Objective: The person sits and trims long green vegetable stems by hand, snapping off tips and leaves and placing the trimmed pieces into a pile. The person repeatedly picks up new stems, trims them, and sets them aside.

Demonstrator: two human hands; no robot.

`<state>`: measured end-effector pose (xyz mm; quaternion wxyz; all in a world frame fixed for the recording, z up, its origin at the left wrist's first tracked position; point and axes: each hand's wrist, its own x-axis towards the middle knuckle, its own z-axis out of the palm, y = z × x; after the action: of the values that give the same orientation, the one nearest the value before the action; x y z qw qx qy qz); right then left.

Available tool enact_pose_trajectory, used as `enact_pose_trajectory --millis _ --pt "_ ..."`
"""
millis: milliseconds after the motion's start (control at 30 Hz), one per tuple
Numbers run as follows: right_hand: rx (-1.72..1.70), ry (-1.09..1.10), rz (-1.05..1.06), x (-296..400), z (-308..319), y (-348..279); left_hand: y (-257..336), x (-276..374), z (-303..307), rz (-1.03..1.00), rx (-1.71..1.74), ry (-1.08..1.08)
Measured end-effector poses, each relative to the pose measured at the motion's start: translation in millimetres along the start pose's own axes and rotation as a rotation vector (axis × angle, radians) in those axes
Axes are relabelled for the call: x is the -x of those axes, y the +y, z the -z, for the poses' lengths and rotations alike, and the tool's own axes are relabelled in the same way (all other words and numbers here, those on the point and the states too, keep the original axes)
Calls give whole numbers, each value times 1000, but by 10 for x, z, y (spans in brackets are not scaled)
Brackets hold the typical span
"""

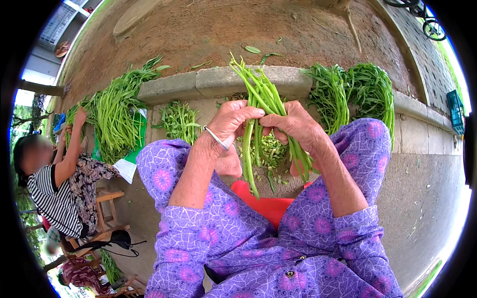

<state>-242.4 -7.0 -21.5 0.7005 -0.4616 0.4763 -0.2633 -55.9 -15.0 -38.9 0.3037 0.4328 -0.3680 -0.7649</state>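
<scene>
My left hand (233, 121), with a metal bangle at the wrist, grips green stems in front of me. My right hand (296, 124) holds a bunch of leafy-vegetable stems (272, 97), which runs from the kerb side down past my palm. The thumbs nearly meet over the stems. Below the hands, trimmed leaves and stem bits (274, 149) lie on the ground between my feet. A small heap of greens (180, 122) is left of my left hand. Two leafy bundles, one nearer (331, 100) and one farther (372, 89), rest at the right, against the kerb.
A stone kerb (253, 80) crosses ahead, with bare soil (231, 33) beyond. A large pile of greens (117, 119) lies on a green-and-white sack (128, 164) at left, beside a seated person (61, 186) handling greens. A red seat (266, 208) shows beneath me. A teal crate (455, 111) stands far right.
</scene>
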Motion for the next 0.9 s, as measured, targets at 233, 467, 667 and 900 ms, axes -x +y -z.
enact_pose_trajectory --millis 233,467,667,900 --pt "209 40 4 -10 -35 -24 57 101 -143 -17 15 22" --pt "258 127 35 -32 0 -20 -78 -35 -29 -66 -23 137" --pt "177 132 45 -68 -16 22 -35 -9 0 -78 97 168" --pt "108 127 120 -82 -67 72 -63 -34 -90 -123 174 244"
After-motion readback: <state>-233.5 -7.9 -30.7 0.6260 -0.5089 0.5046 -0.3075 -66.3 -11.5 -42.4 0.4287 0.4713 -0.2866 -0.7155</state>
